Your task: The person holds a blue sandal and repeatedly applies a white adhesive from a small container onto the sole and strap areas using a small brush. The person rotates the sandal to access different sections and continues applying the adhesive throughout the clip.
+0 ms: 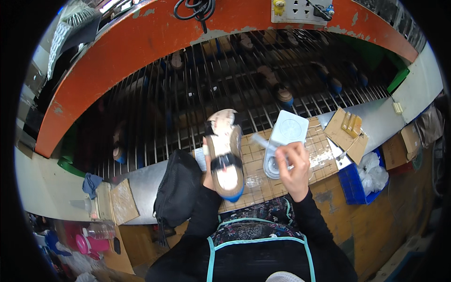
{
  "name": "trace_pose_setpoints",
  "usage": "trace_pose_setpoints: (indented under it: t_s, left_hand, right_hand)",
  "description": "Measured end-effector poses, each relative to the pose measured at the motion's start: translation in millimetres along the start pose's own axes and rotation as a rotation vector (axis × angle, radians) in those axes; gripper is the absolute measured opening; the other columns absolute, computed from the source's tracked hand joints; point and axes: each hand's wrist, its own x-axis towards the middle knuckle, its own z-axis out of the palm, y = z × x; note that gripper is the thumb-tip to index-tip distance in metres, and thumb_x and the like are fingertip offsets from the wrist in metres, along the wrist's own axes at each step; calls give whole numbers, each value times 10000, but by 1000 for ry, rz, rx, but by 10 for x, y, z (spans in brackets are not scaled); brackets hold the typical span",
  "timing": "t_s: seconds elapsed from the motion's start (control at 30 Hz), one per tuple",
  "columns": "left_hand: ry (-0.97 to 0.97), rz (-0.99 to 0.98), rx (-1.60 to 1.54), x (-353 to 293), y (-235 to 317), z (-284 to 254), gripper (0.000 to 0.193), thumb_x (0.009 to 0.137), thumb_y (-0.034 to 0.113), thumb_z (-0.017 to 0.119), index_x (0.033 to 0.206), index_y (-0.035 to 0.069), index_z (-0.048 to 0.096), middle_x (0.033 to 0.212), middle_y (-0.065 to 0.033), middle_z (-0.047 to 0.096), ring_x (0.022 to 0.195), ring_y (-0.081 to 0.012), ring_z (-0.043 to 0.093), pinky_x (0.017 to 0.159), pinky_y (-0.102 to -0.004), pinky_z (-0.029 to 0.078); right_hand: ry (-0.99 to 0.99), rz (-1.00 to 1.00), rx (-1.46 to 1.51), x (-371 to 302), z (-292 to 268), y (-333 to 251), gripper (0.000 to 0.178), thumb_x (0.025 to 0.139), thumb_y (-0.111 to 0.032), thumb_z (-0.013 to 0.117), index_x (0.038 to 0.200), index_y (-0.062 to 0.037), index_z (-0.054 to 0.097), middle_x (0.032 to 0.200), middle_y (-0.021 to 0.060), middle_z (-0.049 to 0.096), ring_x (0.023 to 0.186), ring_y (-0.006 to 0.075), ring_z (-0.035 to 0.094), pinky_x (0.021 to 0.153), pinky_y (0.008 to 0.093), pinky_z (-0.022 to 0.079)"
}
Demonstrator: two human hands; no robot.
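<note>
My left hand (207,170) grips a shoe upper on a last (226,157) from its left side, mostly hidden behind it. The upper has a pale sole face, brown edges and a dark band across it; blue shows at its near end. Between the fingertips of my right hand (295,170) is a pale translucent stick (264,143), blurred, its kind unclear. That hand hovers over an open light-grey plastic container (271,167). The container's pale square lid (290,128), marked with a circle, stands tilted back behind it.
Beyond the cardboard-covered ledge (256,185), a roller conveyor (188,101) carries several lasted shoes under an orange machine frame (101,56). A black bag (177,190) lies left of my left arm. At right are yellow blocks (351,124) on cardboard and a blue bin (352,188) with plastic bags.
</note>
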Motion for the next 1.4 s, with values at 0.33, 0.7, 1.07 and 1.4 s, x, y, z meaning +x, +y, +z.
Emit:
trace_pose_setpoints:
  t_s: [0.33,0.7,1.07,1.4]
  left_hand:
    - [303,168,-140,1099,375,-543,1015,700,902,390,1174,21,563,1057,-219,614,851,-364,609,709,-477,518]
    - [696,312,-18,1312,578,-815,675,893,738,318,1183,178,560,1024,-69,654,871,-242,634,688,-381,528]
    - [867,436,-358,1503,738,-810,467,958,470,416,1241,114,522,1223,-131,536,1029,-404,587,844,-472,524]
    - [787,602,422,834,-101,-68,544,989,409,482,1368,20,462,1367,-171,508,1200,-263,539,1074,-387,321]
  right_hand:
    - [209,86,-498,255,398,394,609,719,-461,798,924,33,508,1334,358,355,1146,480,452,899,565,387]
    - [185,18,-464,314,396,449,602,676,-370,838,911,63,492,1353,398,314,1042,480,571,799,496,517]
    - [-39,-21,-335,440,32,544,534,556,-273,804,861,16,474,1389,356,313,920,476,611,748,489,526]
    - [-213,-62,-316,516,-201,724,596,555,-360,859,833,19,492,1417,320,322,1113,462,543,840,459,515]
